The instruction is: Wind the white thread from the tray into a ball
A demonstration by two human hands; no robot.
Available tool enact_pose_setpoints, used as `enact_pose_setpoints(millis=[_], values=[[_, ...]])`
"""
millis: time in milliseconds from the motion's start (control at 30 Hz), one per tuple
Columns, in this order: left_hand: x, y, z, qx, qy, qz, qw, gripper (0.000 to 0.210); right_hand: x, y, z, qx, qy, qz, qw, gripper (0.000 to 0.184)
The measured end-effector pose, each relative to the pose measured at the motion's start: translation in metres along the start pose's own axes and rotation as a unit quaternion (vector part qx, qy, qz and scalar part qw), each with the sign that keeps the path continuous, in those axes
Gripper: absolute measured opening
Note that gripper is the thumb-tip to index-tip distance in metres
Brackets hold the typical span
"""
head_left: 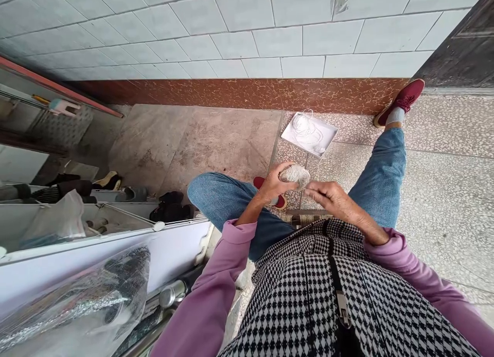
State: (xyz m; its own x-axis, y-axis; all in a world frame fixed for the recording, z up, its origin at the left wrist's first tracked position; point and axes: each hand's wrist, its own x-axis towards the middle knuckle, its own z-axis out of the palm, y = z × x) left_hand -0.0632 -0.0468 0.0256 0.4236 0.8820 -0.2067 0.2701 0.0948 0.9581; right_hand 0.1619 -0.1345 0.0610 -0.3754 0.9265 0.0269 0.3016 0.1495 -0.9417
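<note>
My left hand (pixel 275 184) is wrapped round a ball of off-white yarn (pixel 295 176), held above my lap. Close against the ball's right side is my right hand (pixel 330 195), its fingers pinched together on the yarn strand (pixel 319 166). That strand runs up to a shallow white box lid (pixel 330 133) on the floor. Loose white yarn (pixel 304 128) lies coiled inside the lid, with some loops reaching over its far edge.
A shoe rack (pixel 181 228) holding shoes and plastic bags stands at my left. Ahead runs a tiled wall (pixel 239 43) with a brown skirting (pixel 231 93). My right foot in a red shoe (pixel 405 97) rests near a dark door (pixel 463 48).
</note>
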Motion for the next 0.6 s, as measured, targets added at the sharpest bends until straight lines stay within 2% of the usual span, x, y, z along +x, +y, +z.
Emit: enact_pose_setpoints(millis=[67,133,233,367,600], values=[[-0.002,0.000,-0.002,0.017,-0.053,0.000,0.998,0.072,0.006,0.001,-0.019,-0.004,0.044,-0.006,0.999,0.046],[-0.003,0.001,-0.003,-0.009,-0.124,-0.008,0.992,0.071,0.014,0.008,-0.032,0.002,0.083,0.001,0.997,0.052],[-0.005,0.001,-0.003,-0.089,-0.199,-0.029,0.975,0.072,0.022,0.024,-0.034,0.043,0.108,0.017,0.993,0.059],[-0.008,-0.001,0.000,-0.158,-0.226,-0.058,0.959,0.077,0.022,0.037,-0.016,0.118,0.116,0.033,0.986,0.059],[-0.009,-0.003,0.008,-0.180,-0.264,-0.081,0.944,0.078,0.019,0.044,0.002,0.215,0.123,0.084,0.965,0.057]])
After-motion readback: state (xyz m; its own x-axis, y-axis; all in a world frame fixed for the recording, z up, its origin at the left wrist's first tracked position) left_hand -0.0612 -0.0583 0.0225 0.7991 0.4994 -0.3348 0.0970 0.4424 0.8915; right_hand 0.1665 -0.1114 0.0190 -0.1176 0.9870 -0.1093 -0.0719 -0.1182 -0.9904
